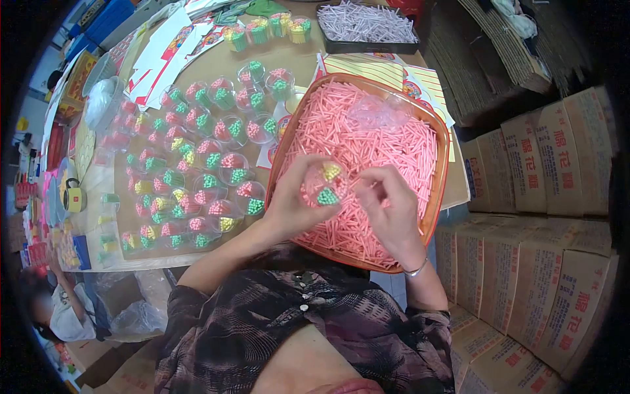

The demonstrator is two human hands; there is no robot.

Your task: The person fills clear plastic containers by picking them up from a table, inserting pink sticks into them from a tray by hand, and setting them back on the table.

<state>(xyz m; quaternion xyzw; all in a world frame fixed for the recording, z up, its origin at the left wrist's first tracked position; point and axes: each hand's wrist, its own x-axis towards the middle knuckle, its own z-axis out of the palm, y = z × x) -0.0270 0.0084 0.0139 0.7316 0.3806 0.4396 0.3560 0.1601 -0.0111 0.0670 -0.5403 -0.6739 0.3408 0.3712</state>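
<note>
My left hand [289, 207] is wrapped round a clear plastic cup [317, 194], its mouth facing up toward me. Inside the cup are a bunch of yellow sticks and a bunch of green sticks [327, 196]. Just right of the cup, my right hand [392, 213] has its thumb and fingers drawn together; what they pinch, if anything, is hidden. Both hands are above an orange-brown tray [443, 190] heaped with thin pink sticks [335, 121]. A crumpled clear plastic bag [378, 111] lies on the sticks near the tray's far side.
Many filled plastic cups [210, 157] crowd the table on the left, with several more [269, 29] at the back. A black tray [367, 29] of pale purple sticks stands beyond mine. Cardboard boxes [538, 164] are stacked on the right. Another person [65, 308] is at the lower left.
</note>
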